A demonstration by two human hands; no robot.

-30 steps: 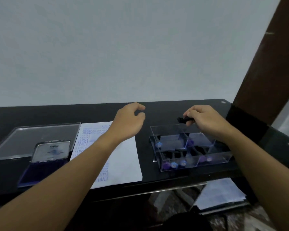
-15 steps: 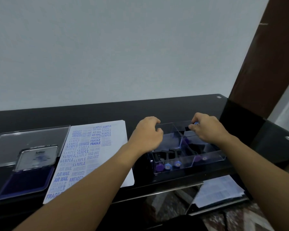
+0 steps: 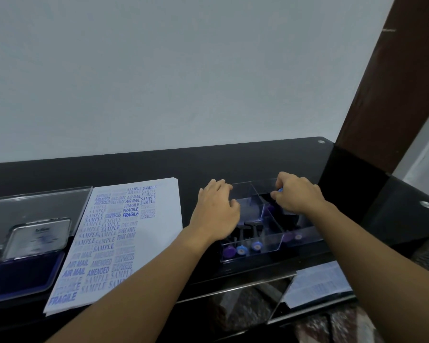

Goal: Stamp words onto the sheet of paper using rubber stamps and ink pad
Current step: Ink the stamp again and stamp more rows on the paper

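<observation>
A white sheet of paper covered in blue stamped words lies on the black table. The open ink pad with its raised lid sits at the left. A clear divided box holds several rubber stamps with purple and blue knobs. My left hand rests on the box's left side with fingers curled over its rim. My right hand is over the box's far compartment and pinches a stamp with a blue knob.
A clear plastic lid lies behind the ink pad. Printed papers lie on a lower shelf at the right. A brown door frame stands at the far right. A white wall runs behind the table.
My left hand moved right from above the paper to the box's left rim. My right hand lowered into the box with the stamp. The view shifted, showing more of the paper.
</observation>
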